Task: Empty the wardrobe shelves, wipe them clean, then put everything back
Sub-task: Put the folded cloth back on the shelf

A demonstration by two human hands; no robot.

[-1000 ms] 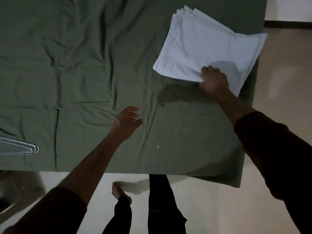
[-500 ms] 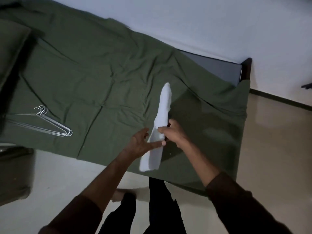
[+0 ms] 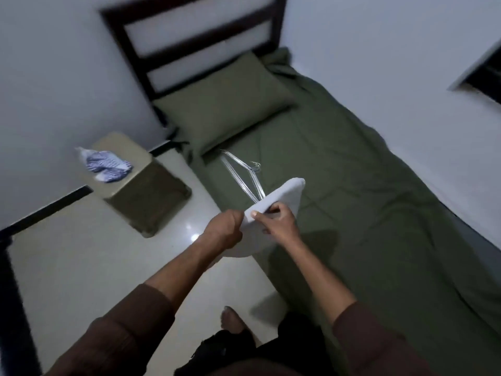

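A folded white cloth (image 3: 284,194) hangs in the air over the near edge of the bed (image 3: 366,185). My left hand (image 3: 223,230) grips its lower left part. My right hand (image 3: 279,222) pinches its top edge with thumb and fingers. Behind the cloth, several thin metal hangers (image 3: 244,176) lie on the green sheet, partly hidden by it. The wardrobe is not in view.
A green pillow (image 3: 225,104) lies at the dark headboard (image 3: 195,39). Left of the bed stands a small bedside cabinet (image 3: 147,196) with a blue-and-white patterned cloth (image 3: 107,166) on top. The pale tiled floor (image 3: 95,267) lies under my arms; my bare foot (image 3: 230,320) shows below.
The white cloth has been lifted off the bed and is now held in both hands. My view has swung left towards the headboard and bedside cabinet.
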